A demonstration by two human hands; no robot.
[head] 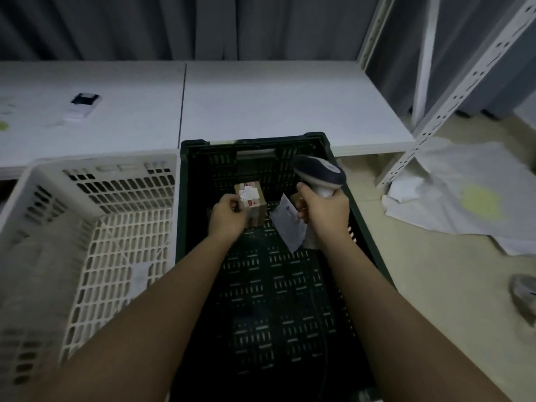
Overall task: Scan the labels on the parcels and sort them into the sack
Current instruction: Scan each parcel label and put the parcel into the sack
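Note:
A small brown cardboard parcel (253,202) with a white label and red tape sits over the far end of the dark green crate (359,216). My left hand (227,216) grips its left side. My right hand (324,214) holds the handle of a grey and dark blue barcode scanner (319,174), whose head points toward the crate's far wall. A flat white envelope parcel (288,226) leans beside my right hand inside the crate. A white sack (464,198) with a yellow patch lies crumpled on the floor to the right.
A white perforated crate (95,227) stands left of the green one. Behind both is a white table (261,103) with a small dark and white device (82,107). A white metal shelf frame (452,91) rises at right. A grey object (525,297) lies at the right edge.

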